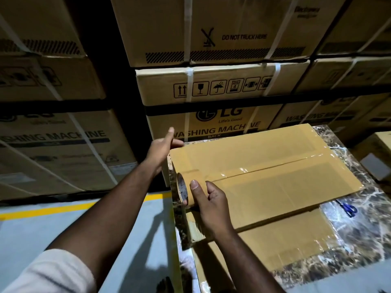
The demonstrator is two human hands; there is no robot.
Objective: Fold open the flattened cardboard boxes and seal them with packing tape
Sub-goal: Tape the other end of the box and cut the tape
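a warehouse: strapped lg washing machine cartons (211, 123) stacked high, yellow floor line (63, 209) marking the grey aisle.

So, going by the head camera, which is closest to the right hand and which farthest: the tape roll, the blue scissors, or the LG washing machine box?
1. Tape roll: gripped by the right hand at the cardboard box's near left end.
2. Blue scissors: off to the right, on the marble table.
3. LG washing machine box: behind the table, in the stack.

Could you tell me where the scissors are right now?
The blue-handled scissors lie on the marble table, right of the taped box.
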